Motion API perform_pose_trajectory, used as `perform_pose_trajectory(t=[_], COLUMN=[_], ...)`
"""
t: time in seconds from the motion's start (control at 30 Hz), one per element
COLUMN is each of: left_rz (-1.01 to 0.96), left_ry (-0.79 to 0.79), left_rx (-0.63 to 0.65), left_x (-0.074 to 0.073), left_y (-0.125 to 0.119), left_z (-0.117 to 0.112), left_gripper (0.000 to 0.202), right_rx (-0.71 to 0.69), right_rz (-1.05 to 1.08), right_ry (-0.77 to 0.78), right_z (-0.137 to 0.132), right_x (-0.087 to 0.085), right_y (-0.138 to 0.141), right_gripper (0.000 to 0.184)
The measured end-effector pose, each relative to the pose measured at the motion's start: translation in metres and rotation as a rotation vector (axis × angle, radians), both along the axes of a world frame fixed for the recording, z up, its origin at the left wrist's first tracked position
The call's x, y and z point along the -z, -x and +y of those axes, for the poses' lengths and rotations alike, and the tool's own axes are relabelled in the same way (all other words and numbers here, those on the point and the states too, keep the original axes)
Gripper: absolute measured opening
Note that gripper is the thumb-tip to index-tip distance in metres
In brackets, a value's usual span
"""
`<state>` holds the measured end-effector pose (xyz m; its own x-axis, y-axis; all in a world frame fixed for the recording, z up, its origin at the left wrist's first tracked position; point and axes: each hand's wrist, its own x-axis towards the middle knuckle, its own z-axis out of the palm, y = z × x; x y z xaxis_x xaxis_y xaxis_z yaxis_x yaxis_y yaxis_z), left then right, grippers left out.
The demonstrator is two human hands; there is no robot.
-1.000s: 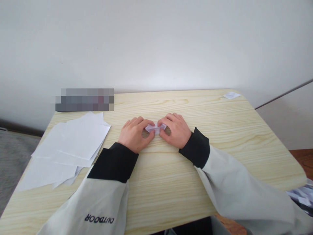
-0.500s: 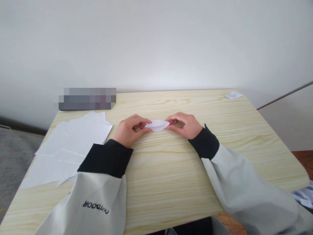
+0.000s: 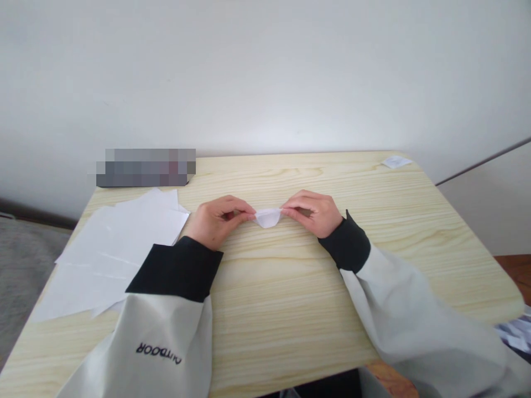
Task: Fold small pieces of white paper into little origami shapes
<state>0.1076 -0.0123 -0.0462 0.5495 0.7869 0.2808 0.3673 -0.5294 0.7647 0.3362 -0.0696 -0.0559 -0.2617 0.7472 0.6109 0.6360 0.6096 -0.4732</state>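
A small piece of white paper is stretched between my two hands, above the middle of the wooden table. My left hand pinches its left end between thumb and fingers. At the opposite end, my right hand has the paper gripped the same way. The paper looks folded, its upper edge nearly straight and its lower part rounded and hanging down. Fingertips cover both of its ends.
Several sheets of white paper lie overlapping on the table's left side. Behind them stands a dark, pixelated object. Near the far right corner rests a small folded white paper. A white wall rises behind the table.
The paper has gone from an open leaf shape to a flatter fold with a straight top edge. Both hands stay pinched on its ends, almost in place.
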Motion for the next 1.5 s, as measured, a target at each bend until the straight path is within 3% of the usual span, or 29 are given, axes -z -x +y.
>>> perform_pose_trajectory(t=[0.67,0.93,1.13,1.27,1.5], left_rz=[0.101,0.121,0.131,0.166,0.258], left_ry=[-0.115,-0.092,-0.257,-0.371,-0.339], left_rx=[0.055,-0.011,0.057,0.079,0.089], left_x=[-0.0054,-0.0046,-0.0004,0.0034,0.0042], left_y=[-0.0039,-0.005,-0.0058,-0.0046,-0.0055], left_z=[-0.0022,-0.0057,-0.0071,-0.0031,-0.0017], left_gripper=[0.016,0.017,0.036,0.029,0.017], right_rx=[-0.014,0.013,0.006,-0.005,-0.01], right_rz=[-0.099,-0.069,-0.031,-0.028,-0.157], right_ry=[-0.002,-0.022,-0.009,0.036,0.061], right_z=[0.001,0.0015,0.0,0.0004,0.0012], right_x=[0.0024,0.0022,0.0029,0.0035,0.0028], right_y=[0.0024,0.0022,0.0018,0.0009,0.0071], right_gripper=[0.016,0.015,0.013,0.021,0.02])
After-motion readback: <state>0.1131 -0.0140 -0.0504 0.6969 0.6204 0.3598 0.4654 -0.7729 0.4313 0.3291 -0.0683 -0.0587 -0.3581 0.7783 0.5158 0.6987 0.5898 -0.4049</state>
